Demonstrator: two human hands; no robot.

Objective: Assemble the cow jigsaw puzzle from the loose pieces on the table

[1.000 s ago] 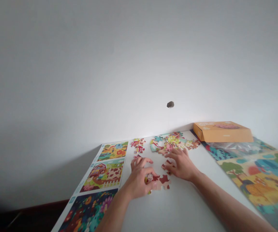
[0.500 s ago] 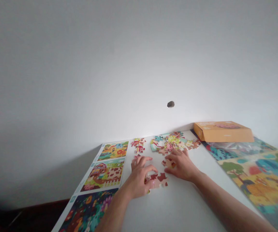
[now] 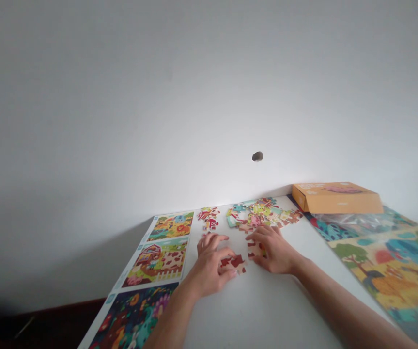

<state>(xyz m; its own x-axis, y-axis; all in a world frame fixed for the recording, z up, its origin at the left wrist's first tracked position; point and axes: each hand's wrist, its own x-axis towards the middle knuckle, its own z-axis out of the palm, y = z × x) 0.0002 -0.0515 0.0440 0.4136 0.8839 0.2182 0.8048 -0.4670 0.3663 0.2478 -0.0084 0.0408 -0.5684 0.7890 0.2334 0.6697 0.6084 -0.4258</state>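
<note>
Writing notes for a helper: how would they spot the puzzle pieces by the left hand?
Start at the white table, between the farm picture sheet and the landscape picture. At the left hand's fingertips lies a small patch of puzzle pieces, cream with dark red blotches, apart from the bigger colourful heap farther up the table.

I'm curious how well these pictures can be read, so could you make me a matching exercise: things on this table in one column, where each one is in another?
Things:
1. Left hand
2. Right hand
3. Orange cardboard box
4. Printed sheet with a red barn picture

Places:
A. Far right of the table, by the wall
B. Left of both hands
C. Against red-and-cream jigsaw pieces on its right side
D. Against jigsaw pieces on its left side

Right pairs: 1-C, 2-D, 3-A, 4-B
</note>
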